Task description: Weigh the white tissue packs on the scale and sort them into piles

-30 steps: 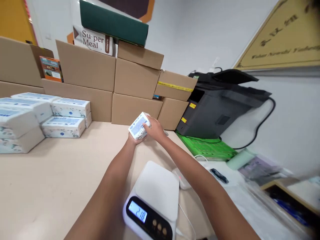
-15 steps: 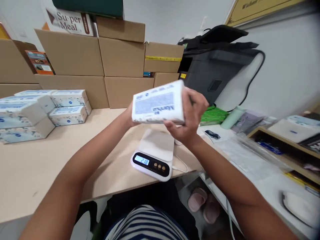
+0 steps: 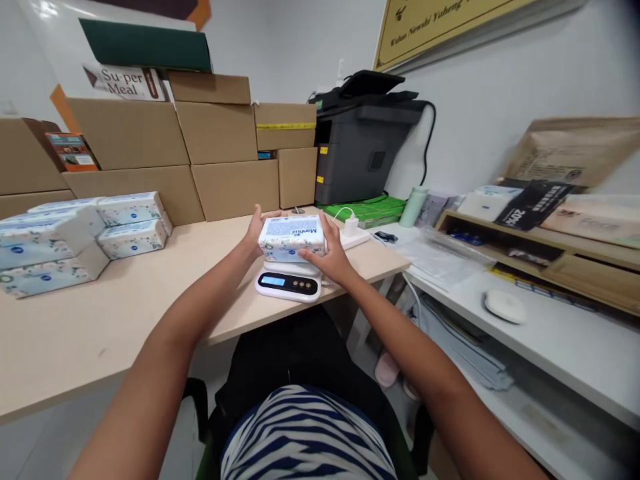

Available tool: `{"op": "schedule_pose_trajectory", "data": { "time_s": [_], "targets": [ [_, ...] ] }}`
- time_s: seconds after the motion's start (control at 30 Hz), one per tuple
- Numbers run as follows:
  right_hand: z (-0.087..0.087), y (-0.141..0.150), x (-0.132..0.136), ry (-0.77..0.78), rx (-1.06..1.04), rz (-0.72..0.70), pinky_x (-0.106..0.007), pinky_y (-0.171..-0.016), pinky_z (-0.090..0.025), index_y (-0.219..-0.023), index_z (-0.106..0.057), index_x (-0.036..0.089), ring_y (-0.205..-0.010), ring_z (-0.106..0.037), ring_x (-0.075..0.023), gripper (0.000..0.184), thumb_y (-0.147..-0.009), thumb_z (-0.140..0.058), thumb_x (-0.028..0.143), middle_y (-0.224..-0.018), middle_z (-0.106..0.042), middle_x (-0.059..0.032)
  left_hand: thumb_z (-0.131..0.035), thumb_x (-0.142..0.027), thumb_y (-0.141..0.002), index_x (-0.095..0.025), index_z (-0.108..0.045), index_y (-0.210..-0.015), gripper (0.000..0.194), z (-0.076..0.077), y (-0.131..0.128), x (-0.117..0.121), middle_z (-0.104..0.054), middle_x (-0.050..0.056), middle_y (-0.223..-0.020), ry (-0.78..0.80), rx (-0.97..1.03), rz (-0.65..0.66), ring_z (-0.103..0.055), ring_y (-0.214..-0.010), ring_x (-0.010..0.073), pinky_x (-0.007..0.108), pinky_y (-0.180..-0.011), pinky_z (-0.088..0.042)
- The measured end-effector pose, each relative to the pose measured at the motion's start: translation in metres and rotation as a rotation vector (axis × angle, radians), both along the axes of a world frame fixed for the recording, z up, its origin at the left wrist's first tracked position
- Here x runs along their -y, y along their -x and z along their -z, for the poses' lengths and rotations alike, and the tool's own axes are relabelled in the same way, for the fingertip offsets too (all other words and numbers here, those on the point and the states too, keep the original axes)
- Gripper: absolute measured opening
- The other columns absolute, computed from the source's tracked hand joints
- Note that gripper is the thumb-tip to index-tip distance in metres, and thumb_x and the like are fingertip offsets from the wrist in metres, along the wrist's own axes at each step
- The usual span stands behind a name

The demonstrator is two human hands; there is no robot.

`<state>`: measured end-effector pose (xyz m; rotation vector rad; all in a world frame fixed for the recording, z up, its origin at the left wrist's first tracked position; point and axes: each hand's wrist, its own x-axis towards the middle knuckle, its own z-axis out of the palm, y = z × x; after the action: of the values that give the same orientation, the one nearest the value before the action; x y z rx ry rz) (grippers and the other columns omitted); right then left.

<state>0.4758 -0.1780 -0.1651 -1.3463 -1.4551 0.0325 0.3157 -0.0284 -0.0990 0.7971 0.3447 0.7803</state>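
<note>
A white and blue soft pack of tissues lies flat, low over the white digital scale, hiding most of its weighing plate. Whether its underside rests on the plate, I cannot tell. My left hand holds the pack's left end, its thumb raised and its fingers partly hidden behind. Around the right end my right hand is closed, thumb across the front face. The scale's display is lit, its digits too small to read.
Stacked tissue packs stand at the table's left. Cardboard boxes line the back beside a dark printer. A white power strip with a plugged-in charger sits right of the scale. A side desk holds a mouse and a wooden organizer.
Both hands have lowered the tissue pack from the air down to the scale, and its top now lies nearly level. The head view has shifted to the right.
</note>
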Motion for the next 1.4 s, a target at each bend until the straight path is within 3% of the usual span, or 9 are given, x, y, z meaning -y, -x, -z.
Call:
{"op": "schedule_pose_trajectory", "data": {
  "time_s": [0.13,0.23,0.47,0.57,0.7,0.8,0.9,1.13,1.4],
  "targets": [
    [0.005,-0.004,-0.003,0.029,-0.070,-0.002,-0.058,-0.139,-0.032,-0.177,-0.032,0.023,-0.163,-0.043,-0.0380,0.119,-0.078,-0.091,0.053,-0.164,-0.043,-0.0200,-0.027,-0.069,-0.114,-0.006,-0.061,-0.153,0.081,-0.008,-0.001,0.004,-0.081,0.023,-0.132,-0.051,-0.101,-0.142,-0.078,-0.127,0.0381,0.050,-0.119,-0.055],
    [0.012,-0.005,-0.005,0.016,-0.100,0.019,-0.056,-0.138,-0.035,-0.174,-0.039,0.026,-0.157,-0.049,-0.0363,0.111,-0.078,-0.090,0.050,-0.160,-0.044,-0.0172,-0.032,-0.069,-0.113,-0.007,-0.063,-0.151,0.079,-0.009,-0.001,0.008,-0.076,0.024,-0.143,-0.074,-0.123,-0.149,-0.071,-0.138,0.0420,0.055,-0.125,-0.049],
    [0.028,-0.010,-0.007,-0.002,-0.129,0.021,-0.060,-0.134,-0.041,-0.148,-0.060,0.027,-0.153,-0.049,-0.0373,0.082,-0.077,-0.091,0.055,-0.151,-0.044,-0.0160,-0.035,-0.059,-0.115,-0.011,-0.075,-0.133,0.064,0.010,-0.003,0.015,-0.071,0.022,-0.152,-0.081,-0.159,-0.147,-0.064,-0.147,0.0414,0.056,-0.129,-0.045],
    [0.033,-0.009,-0.006,-0.026,-0.116,0.029,-0.063,-0.133,-0.041,-0.146,-0.058,0.030,-0.155,-0.047,-0.0377,0.078,-0.079,-0.089,0.056,-0.149,-0.044,-0.0149,-0.037,-0.059,-0.116,-0.011,-0.078,-0.125,0.064,0.023,-0.003,0.013,-0.076,0.021,-0.143,-0.078,-0.133,-0.148,-0.067,-0.144,0.0403,0.054,-0.128,-0.048],
    [0.037,-0.006,-0.006,-0.033,-0.102,0.027,-0.067,-0.134,-0.039,-0.147,-0.052,0.032,-0.161,-0.040,-0.0386,0.076,-0.084,-0.084,0.059,-0.156,-0.040,-0.0152,-0.038,-0.060,-0.115,-0.014,-0.077,-0.134,0.063,0.035,0.001,0.011,-0.083,0.019,-0.129,-0.042,-0.111,-0.128,-0.071,-0.139,0.0402,0.053,-0.126,-0.050],
    [0.040,-0.006,-0.006,-0.009,-0.085,-0.030,-0.068,-0.134,-0.038,-0.151,-0.042,0.033,-0.167,-0.033,-0.0383,0.080,-0.088,-0.082,0.060,-0.167,-0.035,-0.0165,-0.037,-0.060,-0.115,-0.017,-0.071,-0.146,0.063,0.042,0.008,0.016,-0.085,0.016,-0.128,0.044,-0.113,-0.033,-0.072,-0.139,0.0402,0.056,-0.125,-0.051],
    [0.042,-0.009,-0.007,0.041,-0.081,-0.094,-0.069,-0.134,-0.037,-0.154,-0.036,0.034,-0.167,-0.034,-0.0388,0.083,-0.090,-0.081,0.061,-0.167,-0.038,-0.0166,-0.032,-0.059,-0.117,-0.016,-0.066,-0.153,0.065,0.047,0.015,0.026,-0.085,0.016,-0.131,0.082,-0.070,0.068,-0.072,-0.141,0.0398,0.057,-0.126,-0.050],
    [0.041,-0.014,-0.003,0.017,-0.023,-0.082,-0.059,-0.131,-0.047,-0.158,-0.033,0.035,-0.154,-0.050,-0.0358,0.087,-0.092,-0.078,0.070,-0.162,-0.042,-0.0124,-0.021,-0.066,-0.116,-0.014,-0.063,-0.158,0.079,0.047,0.014,0.038,-0.082,0.017,-0.138,0.056,-0.062,0.136,-0.065,-0.149,0.0414,0.059,-0.128,-0.049],
    [0.041,-0.016,0.002,0.006,0.039,0.009,-0.062,-0.133,-0.043,-0.162,-0.034,0.035,-0.156,-0.046,-0.0380,0.094,-0.091,-0.073,0.082,-0.164,-0.039,-0.0124,-0.030,-0.064,-0.116,-0.020,-0.057,-0.163,0.070,0.047,0.014,0.038,-0.081,0.014,-0.143,0.017,-0.008,0.112,-0.063,-0.152,0.0425,0.062,-0.129,-0.047]
  ]
}}
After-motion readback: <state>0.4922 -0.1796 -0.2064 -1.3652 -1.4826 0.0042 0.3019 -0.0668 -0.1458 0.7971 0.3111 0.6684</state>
